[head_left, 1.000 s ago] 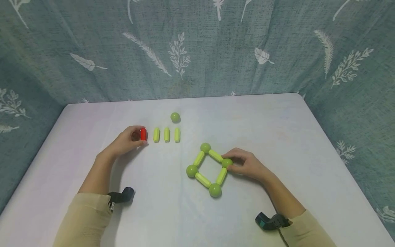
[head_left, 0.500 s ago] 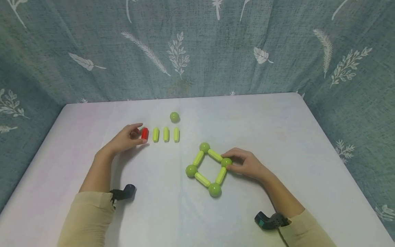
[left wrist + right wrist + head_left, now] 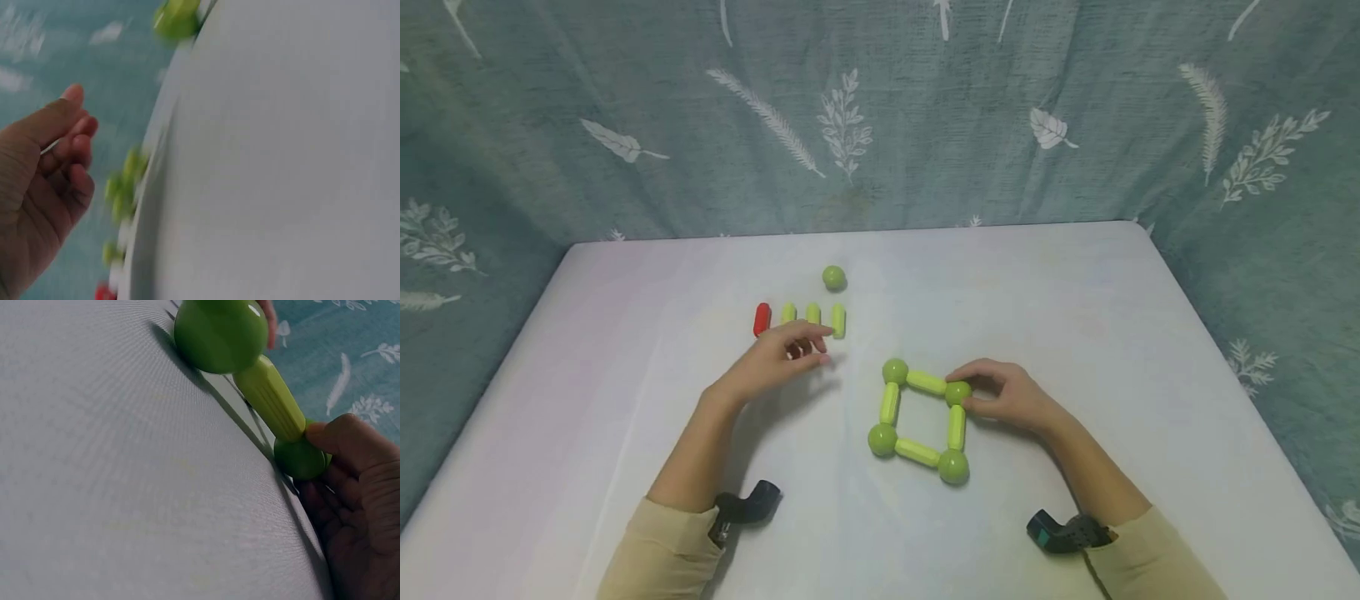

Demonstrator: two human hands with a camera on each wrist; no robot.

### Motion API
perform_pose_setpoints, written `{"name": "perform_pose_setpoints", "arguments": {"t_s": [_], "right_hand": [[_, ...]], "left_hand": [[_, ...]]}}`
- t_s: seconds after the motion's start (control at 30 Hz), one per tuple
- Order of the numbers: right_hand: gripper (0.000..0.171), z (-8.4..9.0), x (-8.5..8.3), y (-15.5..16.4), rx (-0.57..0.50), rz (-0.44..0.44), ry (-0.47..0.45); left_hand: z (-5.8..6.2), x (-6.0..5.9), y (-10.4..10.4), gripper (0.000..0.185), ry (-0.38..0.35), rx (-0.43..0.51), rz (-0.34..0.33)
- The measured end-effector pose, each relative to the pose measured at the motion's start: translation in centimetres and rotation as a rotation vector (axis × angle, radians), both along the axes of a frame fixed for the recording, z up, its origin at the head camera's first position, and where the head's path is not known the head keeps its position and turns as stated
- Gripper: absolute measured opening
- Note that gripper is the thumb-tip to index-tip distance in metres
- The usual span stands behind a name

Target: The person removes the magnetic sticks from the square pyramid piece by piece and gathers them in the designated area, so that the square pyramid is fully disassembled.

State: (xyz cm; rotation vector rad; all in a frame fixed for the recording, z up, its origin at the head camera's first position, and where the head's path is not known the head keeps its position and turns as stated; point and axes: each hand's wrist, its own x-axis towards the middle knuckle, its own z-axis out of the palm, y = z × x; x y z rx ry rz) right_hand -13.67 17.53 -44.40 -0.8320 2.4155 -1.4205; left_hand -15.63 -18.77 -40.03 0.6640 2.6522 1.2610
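Right hand (image 3: pixel 1011 396) pinching glossy green ball (image 3: pixel 957 392) of rod-and-ball square; left hand (image 3: pixel 782 357) loose, empty.

My left hand (image 3: pixel 778 360) covered the near ends of two yellow-green rods (image 3: pixel 812 313) in the row at about eleven o'clock from the green square (image 3: pixel 922 421); whether my fingers touched them, I could not tell. The left wrist view was smeared with motion, so those rods (image 3: pixel 122 187) and the red rod (image 3: pixel 105 292) showed only as soft blobs, the red one cut off at six o'clock. In the right wrist view my right hand (image 3: pixel 353 487) hid part of the corner ball (image 3: pixel 300 457), and the frame's edge cut off my hand at three o'clock.
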Motion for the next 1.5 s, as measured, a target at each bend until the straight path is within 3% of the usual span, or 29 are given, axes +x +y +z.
{"name": "perform_pose_setpoints", "arguments": {"t_s": [0.17, 0.27, 0.37, 0.63, 1.1, 1.3, 1.5], "right_hand": [[0.033, 0.2, 0.0, 0.0, -0.022, 0.021, -0.007], [0.032, 0.3, 0.0, -0.2, -0.040, 0.034, -0.013], [0.032, 0.4, 0.0, -0.2, -0.036, 0.029, -0.030], [0.032, 0.6, 0.0, -0.1, -0.012, 0.005, -0.054], [0.033, 0.6, 0.0, 0.0, -0.023, -0.006, -0.030], [0.032, 0.5, 0.0, 0.1, -0.019, -0.015, -0.026], [0.032, 0.5, 0.0, 0.0, -0.043, -0.001, -0.038]], "left_hand": [[0.0, 0.2, 5.3, 0.050, -0.070, -0.132, -0.140], [-0.7, 0.1, 7.2, 0.056, -0.086, -0.185, -0.167], [-1.4, 0.1, 8.2, 0.055, -0.090, -0.170, -0.167], [-1.6, 0.2, 8.7, 0.036, -0.129, -0.109, -0.169], [-2.7, 0.5, 9.1, 0.016, -0.025, -0.042, -0.206], [-3.0, 0.2, 8.7, 0.009, -0.004, -0.002, -0.115], [-1.9, 0.3, 7.3, 0.036, -0.043, -0.010, -0.046]]}}
